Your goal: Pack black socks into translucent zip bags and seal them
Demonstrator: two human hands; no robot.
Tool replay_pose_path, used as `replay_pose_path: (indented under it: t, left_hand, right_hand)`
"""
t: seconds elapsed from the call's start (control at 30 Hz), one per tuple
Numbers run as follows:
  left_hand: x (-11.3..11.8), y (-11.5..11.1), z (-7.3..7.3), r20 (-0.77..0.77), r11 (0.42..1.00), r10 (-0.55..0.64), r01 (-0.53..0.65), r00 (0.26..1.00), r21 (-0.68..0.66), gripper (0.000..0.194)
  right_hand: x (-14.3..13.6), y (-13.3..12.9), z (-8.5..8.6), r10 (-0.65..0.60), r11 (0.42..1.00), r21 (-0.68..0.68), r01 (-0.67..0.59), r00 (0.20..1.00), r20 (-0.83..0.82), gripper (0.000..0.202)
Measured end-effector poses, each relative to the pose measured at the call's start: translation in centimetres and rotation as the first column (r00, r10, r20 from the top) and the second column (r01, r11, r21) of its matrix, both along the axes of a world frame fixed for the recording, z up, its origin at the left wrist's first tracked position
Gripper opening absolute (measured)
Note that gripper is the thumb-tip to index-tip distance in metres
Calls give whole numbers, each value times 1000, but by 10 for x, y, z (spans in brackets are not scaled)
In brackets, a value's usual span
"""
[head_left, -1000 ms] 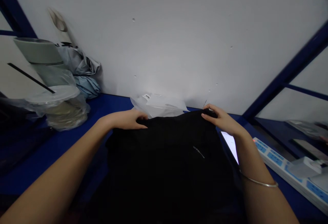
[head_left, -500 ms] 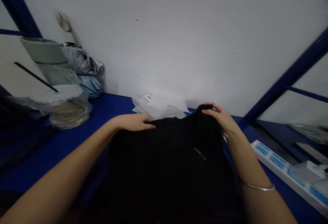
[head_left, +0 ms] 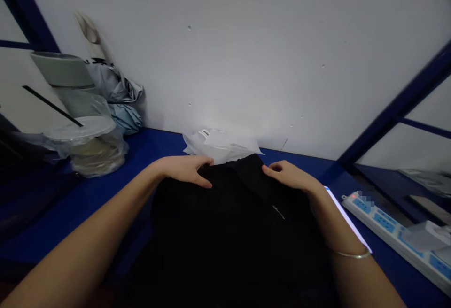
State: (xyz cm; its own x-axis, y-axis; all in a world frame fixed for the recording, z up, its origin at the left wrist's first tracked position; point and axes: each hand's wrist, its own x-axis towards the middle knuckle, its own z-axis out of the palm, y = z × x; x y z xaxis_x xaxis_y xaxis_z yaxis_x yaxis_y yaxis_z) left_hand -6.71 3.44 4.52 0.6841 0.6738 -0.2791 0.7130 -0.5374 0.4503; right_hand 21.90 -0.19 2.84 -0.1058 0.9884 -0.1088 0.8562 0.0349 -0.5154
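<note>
Two hands on black fabric garment (head_left: 232,223), spread across blue bench (head_left: 148,146) before person. Left hand (head_left: 186,169) flat on far left edge, fingers extended, pressing, not gripping. Right hand (head_left: 287,176) on far right edge, fingers loosely curled on cloth; pinch unclear. Far edge looks gathered inward; rest appears unfolded. Crumpled white plastic bag (head_left: 220,143) just beyond, white power strip (head_left: 394,228) at right.

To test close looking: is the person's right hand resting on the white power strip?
No, the right hand lies on the black garment.
</note>
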Motion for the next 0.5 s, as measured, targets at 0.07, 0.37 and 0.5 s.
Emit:
replay_pose_path:
  t: [0.07, 0.37, 0.5]
  left_hand:
    - [0, 0, 1, 13, 999, 15, -14, 1000, -42, 44]
    - [9, -8, 7, 394, 894, 387, -235, 834, -381, 46]
    - [21, -13, -1, 502, 819, 473, -150, 724, -554, 45]
  right_hand:
    - [-5, -4, 2, 103, 987, -111, -112, 991, -82, 49]
    - [-37, -9, 6, -85, 982, 116, 151, 892, -444, 26]
    - [-50, -19, 7, 18, 778, 611, 144, 968, -252, 19]
